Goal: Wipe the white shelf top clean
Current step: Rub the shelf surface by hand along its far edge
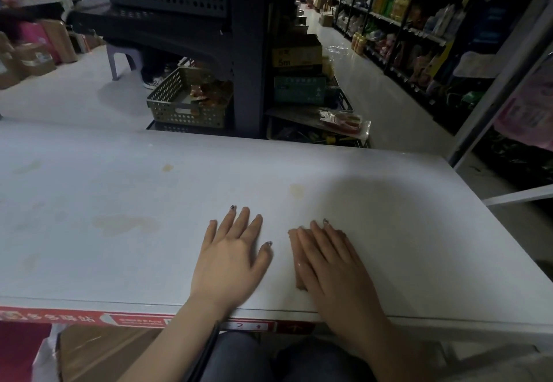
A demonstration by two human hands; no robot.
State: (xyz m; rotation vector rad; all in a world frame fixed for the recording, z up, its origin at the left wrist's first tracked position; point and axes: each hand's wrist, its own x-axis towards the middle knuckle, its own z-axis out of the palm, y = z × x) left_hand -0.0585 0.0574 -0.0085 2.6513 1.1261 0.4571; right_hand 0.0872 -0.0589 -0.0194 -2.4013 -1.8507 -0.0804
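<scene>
Right hand [324, 259] flat, fingers together, pressing brown cloth [299, 265] onto shelf top [119, 190]; left hand [232, 257] spread, empty. Probably soft, light, damp; best pressed centrally. Stains toward 10 o'clock.

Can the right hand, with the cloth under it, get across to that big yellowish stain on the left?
Probably yes. The right hand presses the brown cloth flat, and the stain lies on bare shelf top. Only the left hand rests flat between them and would need lifting.
</scene>
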